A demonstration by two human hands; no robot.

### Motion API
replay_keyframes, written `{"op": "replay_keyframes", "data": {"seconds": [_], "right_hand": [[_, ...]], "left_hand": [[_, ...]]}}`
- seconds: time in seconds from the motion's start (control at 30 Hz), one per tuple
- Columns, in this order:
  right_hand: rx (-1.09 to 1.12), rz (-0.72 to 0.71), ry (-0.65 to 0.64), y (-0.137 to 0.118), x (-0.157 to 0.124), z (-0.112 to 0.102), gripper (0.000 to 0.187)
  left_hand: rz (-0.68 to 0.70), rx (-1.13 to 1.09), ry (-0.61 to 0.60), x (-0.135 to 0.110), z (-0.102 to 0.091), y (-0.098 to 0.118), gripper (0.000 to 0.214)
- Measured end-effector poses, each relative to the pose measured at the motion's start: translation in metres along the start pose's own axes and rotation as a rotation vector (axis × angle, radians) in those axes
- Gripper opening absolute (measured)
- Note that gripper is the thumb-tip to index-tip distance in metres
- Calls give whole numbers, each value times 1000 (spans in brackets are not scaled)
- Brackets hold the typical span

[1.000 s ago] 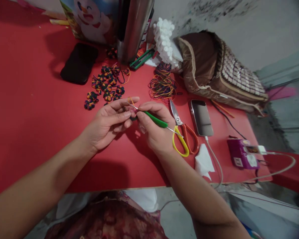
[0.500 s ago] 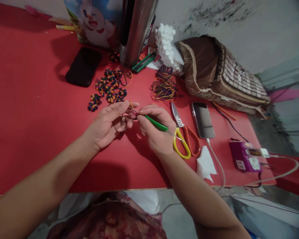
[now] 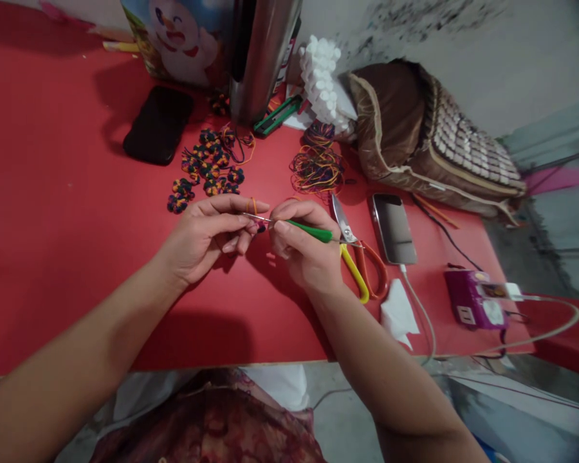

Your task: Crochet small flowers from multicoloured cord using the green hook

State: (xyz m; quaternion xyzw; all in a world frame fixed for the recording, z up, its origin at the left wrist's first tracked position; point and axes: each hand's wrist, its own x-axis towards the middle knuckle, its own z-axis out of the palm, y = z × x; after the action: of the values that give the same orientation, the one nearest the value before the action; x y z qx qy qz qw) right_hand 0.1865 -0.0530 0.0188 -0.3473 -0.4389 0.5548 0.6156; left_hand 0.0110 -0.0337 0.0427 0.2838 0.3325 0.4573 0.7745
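— While the right hand [image 3: 305, 252] pinches the green-handled crochet hook [image 3: 299, 227] between thumb and fingers, where is its metal tip?
— Pointing left, at the fingertips of the left hand [image 3: 205, 235]. That hand is curled narrow, pinching a small piece of crochet work [image 3: 259, 226] with orange yarn [image 3: 253, 206] looped over the forefinger. The piece itself is mostly hidden by the fingers.

— How much room is around the hands?
— Plenty to the left and toward the body: bare red table [image 3: 53, 212] runs to the near edge, which passes under both forearms. To the right it is tight. Scissors [image 3: 354, 254] with yellow and orange handles lie just beside the right hand, the hook's rear end overlapping their blades.

— And beyond them?
— A smartphone [image 3: 392, 228] on a white cable, a scrap of white tissue [image 3: 398, 312] near the table edge, a purple charger [image 3: 470, 299] by the right corner.

— Behind the hands?
— A cluster of finished crochet flowers [image 3: 207, 167], a tangle of multicoloured yarn [image 3: 316, 164], a black case [image 3: 158, 124], a steel flask [image 3: 260, 58], and a brown bag [image 3: 424, 135] against the wall.
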Motion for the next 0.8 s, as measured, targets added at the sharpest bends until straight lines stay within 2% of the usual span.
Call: {"op": "replay_keyframes", "data": {"seconds": [0.17,0.37,0.57,0.8], "right_hand": [[34,12,-21,0,1,-2,11],[-7,-11,-24,-1,0,-1,14],[0,-37,-20,1,-1,-3,11],[-23,-31,-9,1,-1,-5,13]], "left_hand": [[-18,-4,-28,0,1,-1,17],[8,45,12,1,0,-5,14],[-3,19,15,0,2,0,8],[24,30,1,-1,5,5,11]]}}
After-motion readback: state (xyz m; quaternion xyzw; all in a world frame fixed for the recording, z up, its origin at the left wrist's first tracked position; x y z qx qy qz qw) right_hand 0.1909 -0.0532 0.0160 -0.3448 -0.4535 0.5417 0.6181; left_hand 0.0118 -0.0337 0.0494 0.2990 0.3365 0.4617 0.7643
